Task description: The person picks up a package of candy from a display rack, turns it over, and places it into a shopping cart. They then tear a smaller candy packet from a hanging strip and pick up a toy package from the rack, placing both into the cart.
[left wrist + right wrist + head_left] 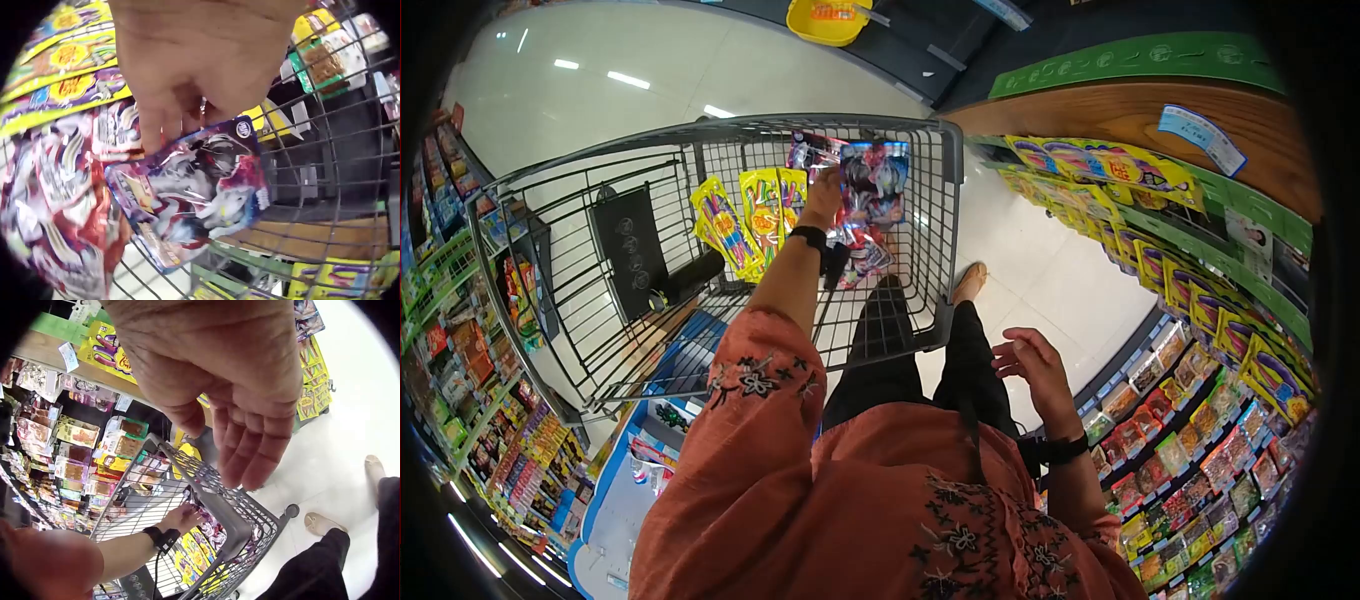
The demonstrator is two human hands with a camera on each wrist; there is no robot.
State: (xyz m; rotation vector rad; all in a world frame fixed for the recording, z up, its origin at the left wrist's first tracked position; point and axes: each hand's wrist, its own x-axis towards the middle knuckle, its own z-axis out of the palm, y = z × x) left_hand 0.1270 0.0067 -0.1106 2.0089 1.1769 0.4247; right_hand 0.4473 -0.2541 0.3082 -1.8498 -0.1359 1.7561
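Note:
My left hand (pixel 824 200) reaches into the shopping cart (pixel 740 122) and pinches the edge of a shiny blue-edged packet (pixel 194 194) printed with silver and red figures. In the head view this packet (pixel 874 185) stands against the cart's far-right inside. Red-and-silver foil packets (pixel 59 206) lie right beside it. Yellow candy packets (pixel 760 205) rest further left in the cart, with colourful strips printed on them. Away from the cart, my right hand (pixel 1037 375) hangs at my side with relaxed fingers and nothing in it; its palm side fills the top of the right wrist view.
Yellow candy packets (pixel 1160 260) hang along a shelf to the right, above rows of small snack packs (pixel 1190 460). More stocked shelves (pixel 480 400) curve along the left. A yellow basket (pixel 828 22) sits at the top. The cart's child-seat panel (pixel 628 250) is black.

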